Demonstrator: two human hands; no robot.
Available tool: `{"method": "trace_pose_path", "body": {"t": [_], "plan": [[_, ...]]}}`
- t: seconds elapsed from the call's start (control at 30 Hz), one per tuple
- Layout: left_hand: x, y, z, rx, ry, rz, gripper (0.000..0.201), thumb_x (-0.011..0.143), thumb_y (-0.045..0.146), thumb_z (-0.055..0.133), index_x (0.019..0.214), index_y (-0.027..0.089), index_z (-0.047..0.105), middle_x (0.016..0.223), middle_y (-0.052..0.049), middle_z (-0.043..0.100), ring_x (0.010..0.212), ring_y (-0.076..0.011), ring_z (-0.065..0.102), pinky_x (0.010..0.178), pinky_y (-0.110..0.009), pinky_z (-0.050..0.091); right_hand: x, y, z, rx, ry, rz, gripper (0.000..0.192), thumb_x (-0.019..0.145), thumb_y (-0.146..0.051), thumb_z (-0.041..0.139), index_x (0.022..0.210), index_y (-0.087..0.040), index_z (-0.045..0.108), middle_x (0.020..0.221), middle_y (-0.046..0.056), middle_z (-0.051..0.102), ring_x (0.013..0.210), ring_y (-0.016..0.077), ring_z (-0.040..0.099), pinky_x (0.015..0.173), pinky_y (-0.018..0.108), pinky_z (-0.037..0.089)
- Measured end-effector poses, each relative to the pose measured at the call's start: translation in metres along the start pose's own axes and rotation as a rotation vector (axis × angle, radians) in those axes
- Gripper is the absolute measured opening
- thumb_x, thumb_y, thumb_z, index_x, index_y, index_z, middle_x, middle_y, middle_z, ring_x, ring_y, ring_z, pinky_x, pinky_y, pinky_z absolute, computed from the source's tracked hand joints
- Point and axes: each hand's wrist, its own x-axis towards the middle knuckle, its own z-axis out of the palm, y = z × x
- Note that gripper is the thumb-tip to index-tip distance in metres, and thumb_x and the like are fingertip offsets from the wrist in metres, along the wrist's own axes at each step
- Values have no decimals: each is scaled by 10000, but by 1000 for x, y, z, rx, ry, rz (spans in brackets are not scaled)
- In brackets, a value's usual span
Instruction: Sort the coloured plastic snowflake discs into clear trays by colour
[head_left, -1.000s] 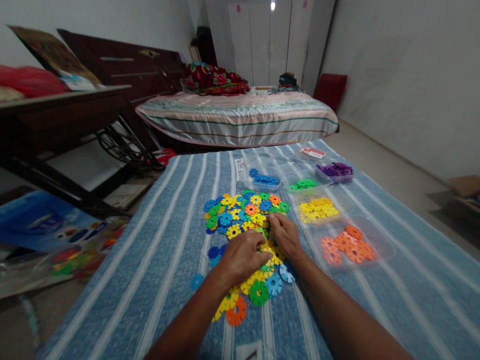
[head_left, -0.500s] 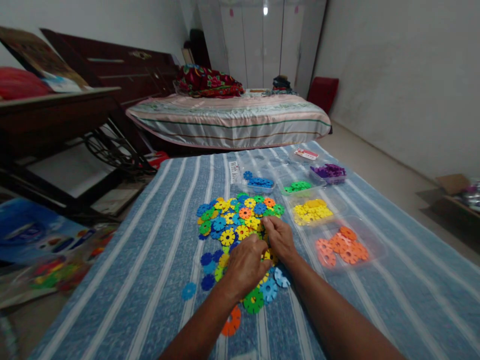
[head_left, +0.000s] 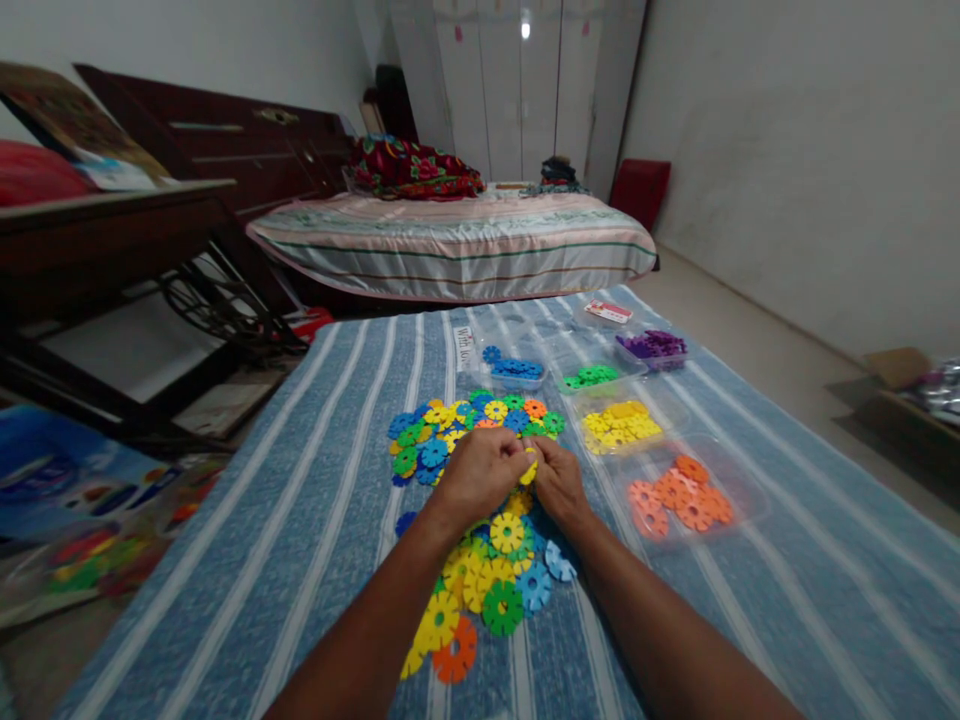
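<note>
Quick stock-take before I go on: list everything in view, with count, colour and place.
mixed disc pile: many, blue, yellow, green, orange; centre of striped cloth
blue discs tray: one, far centre
green discs tray: one, right of blue
purple discs tray: one, far right
yellow discs tray: one, right of pile
orange discs tray: one, near right
bed: one, striped, behind
wardrobe: one, white, far wall
yellow disc: one, between both hands
left hand: on yellow disc
right hand: on yellow disc
</note>
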Motion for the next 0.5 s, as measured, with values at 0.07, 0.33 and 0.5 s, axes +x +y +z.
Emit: {"method": "trace_pose_path", "body": {"t": [0.07, 0.33, 0.5], "plan": [[15, 19, 4, -50, 22, 28, 206, 742, 277, 591, 572, 162, 599, 544, 27, 566, 557, -107, 500, 548, -224, 361, 0, 2, 0, 17, 5, 18, 369, 845, -491, 457, 628, -211, 560, 639, 2, 546, 626, 163, 484, 591, 276, 365], [64, 66, 24, -278, -69, 32, 174, 765, 207, 620, 890, 113, 696, 608, 18, 613, 530, -106, 569, 511, -199, 389, 2, -1, -1, -29, 20, 20, 344, 851, -466, 437, 681, -210, 594, 635, 10, 584, 614, 170, 498, 600, 287, 366], [47, 31, 8, -108, 24, 107, 177, 764, 273, 579, 742, 133, 685, 608, 13, 613, 579, -119, 558, 545, -212, 400, 1, -2, -1, -10, 27, -10, 395, 889, -513, 420, 664, -216, 551, 630, -8, 528, 618, 154, 469, 601, 275, 346]]}}
